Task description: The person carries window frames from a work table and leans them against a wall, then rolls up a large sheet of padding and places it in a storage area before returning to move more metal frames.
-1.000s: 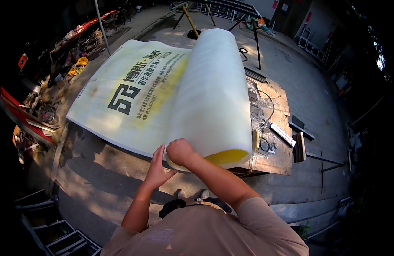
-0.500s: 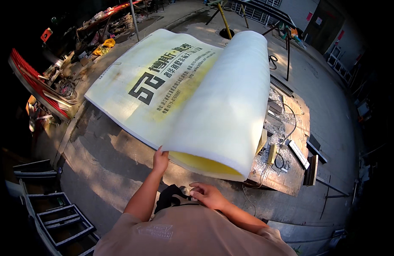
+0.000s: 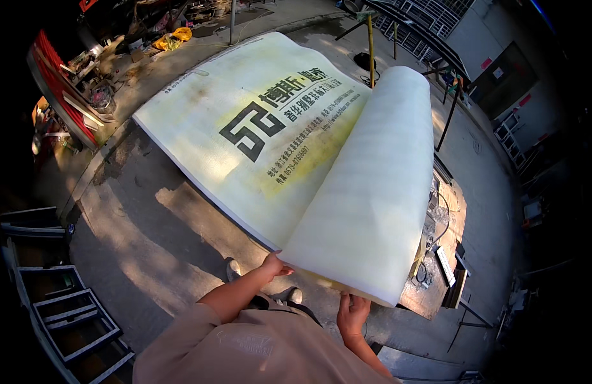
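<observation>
A large white foam sheet with black printing and yellow patches lies over a work table, its right part folded over into a broad curl. My left hand grips the sheet's near edge at the left end of the curl. Farther right, my right hand reaches up to the near edge of the curl, its fingertips closed on that edge and partly hidden by the sheet. Both forearms are bent close to my body.
A wooden board with cables, a white power strip and offcuts shows right of the curl. Dark frames stand at the lower left. A red curved panel and scrap lie at the far left. A metal stand is behind.
My right hand has left my waist and taken hold of the curl's near edge. My left hand still holds the sheet edge. The view has shifted, and the curl's near opening sits lower.
</observation>
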`<state>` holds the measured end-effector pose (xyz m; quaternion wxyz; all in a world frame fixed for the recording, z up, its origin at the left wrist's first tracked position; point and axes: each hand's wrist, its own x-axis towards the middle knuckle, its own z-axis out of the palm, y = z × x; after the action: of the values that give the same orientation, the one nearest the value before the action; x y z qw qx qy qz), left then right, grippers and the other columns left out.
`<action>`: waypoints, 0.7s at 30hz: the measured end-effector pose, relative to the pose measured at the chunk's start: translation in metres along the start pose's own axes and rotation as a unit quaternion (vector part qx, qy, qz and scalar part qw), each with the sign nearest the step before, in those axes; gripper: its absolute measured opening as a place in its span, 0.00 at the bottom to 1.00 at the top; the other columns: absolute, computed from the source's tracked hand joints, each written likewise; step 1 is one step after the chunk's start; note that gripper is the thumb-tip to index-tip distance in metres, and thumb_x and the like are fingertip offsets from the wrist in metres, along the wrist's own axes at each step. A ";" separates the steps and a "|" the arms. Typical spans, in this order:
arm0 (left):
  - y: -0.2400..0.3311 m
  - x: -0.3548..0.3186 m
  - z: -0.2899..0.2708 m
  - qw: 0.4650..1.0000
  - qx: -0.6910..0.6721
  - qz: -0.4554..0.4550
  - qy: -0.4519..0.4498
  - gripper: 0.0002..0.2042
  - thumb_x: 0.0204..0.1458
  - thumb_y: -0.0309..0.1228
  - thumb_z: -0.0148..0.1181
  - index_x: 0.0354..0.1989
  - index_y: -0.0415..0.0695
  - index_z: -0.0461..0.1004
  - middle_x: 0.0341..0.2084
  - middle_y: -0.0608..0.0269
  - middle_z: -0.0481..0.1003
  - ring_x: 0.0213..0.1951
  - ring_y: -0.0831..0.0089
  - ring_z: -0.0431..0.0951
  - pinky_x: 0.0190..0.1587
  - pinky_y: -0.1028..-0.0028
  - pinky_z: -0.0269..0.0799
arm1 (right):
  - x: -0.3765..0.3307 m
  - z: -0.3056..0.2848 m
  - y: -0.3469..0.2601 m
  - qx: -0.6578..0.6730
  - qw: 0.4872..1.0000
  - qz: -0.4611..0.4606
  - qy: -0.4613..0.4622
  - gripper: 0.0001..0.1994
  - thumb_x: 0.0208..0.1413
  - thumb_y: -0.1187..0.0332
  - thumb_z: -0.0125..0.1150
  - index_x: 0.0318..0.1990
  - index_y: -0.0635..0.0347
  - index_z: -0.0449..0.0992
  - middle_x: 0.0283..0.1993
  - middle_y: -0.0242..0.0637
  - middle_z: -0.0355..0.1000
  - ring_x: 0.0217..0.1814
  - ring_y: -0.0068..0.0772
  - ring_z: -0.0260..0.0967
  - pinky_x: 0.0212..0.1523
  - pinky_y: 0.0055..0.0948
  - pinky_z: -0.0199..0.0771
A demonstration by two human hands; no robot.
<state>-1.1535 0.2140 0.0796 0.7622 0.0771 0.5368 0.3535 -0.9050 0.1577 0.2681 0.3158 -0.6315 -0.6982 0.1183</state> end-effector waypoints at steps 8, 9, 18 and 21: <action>0.014 0.015 -0.036 0.990 0.067 -0.071 -0.098 0.19 0.65 0.29 0.47 0.64 0.46 0.58 0.40 0.52 0.79 0.33 0.62 0.84 0.32 0.69 0.80 | 0.040 0.035 -0.115 0.000 0.994 0.010 -0.110 0.08 0.56 0.73 0.61 0.42 0.62 0.80 0.38 0.47 0.77 0.41 0.54 0.74 0.42 0.41 0.73; 0.014 0.018 -0.040 0.990 0.050 -0.081 -0.104 0.19 0.65 0.28 0.47 0.64 0.46 0.58 0.40 0.52 0.79 0.33 0.62 0.84 0.31 0.69 0.80 | 0.038 0.034 -0.125 -0.002 0.994 -0.043 -0.105 0.08 0.56 0.71 0.63 0.42 0.62 0.80 0.33 0.45 0.77 0.36 0.49 0.76 0.39 0.39 0.75; 0.025 0.045 -0.085 0.986 0.102 -0.094 -0.090 0.13 0.67 0.30 0.44 0.57 0.45 0.64 0.43 0.54 0.79 0.39 0.62 0.84 0.35 0.71 0.80 | -0.062 0.036 -0.006 0.139 0.851 0.502 -0.064 0.44 0.53 0.50 0.70 0.67 0.70 0.54 0.57 0.51 0.69 0.50 0.38 0.72 0.49 0.37 0.76; 0.040 0.026 -0.076 0.984 0.132 -0.099 -0.074 0.13 0.67 0.35 0.44 0.53 0.43 0.68 0.44 0.56 0.78 0.41 0.62 0.83 0.38 0.71 0.80 | -0.052 0.041 0.039 0.038 0.942 0.333 -0.027 0.34 0.51 0.55 0.70 0.61 0.67 0.66 0.55 0.53 0.71 0.48 0.48 0.76 0.49 0.41 0.76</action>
<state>-1.2330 0.2395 0.0483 0.8141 0.1493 0.5257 0.1963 -0.8975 0.1239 0.1993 0.2626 -0.8123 -0.4512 0.2602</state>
